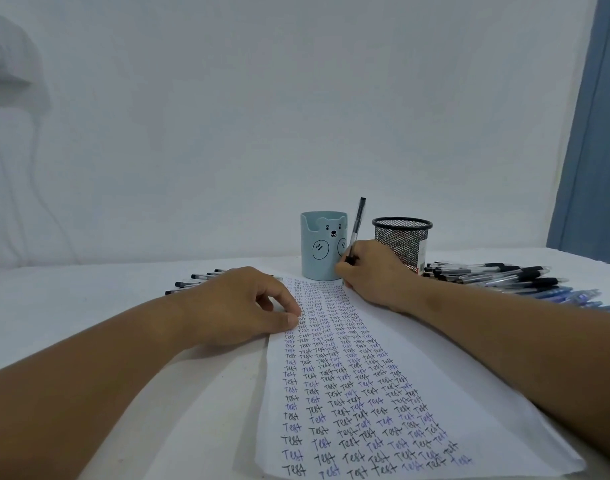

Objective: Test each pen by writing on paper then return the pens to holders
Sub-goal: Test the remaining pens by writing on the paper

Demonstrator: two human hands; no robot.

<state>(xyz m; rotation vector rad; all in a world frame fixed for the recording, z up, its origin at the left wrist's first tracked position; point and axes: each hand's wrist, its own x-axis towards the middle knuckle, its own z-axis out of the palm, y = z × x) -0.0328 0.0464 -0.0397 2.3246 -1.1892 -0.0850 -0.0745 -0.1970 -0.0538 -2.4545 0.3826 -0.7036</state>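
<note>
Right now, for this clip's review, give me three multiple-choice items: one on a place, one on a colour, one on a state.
1. Where is the bear holder?
A. beside the mesh holder, on its left
B. on the paper
C. on the floor

2. What colour is the mesh holder?
A. black
B. red
C. yellow

3. What is the right hand doing?
A. resting flat
B. gripping a pen
C. lifting the paper

Answers: 1 A, they stand side by side; 2 A, dark wire mesh; 3 B, fingers curl round the barrel.
</note>
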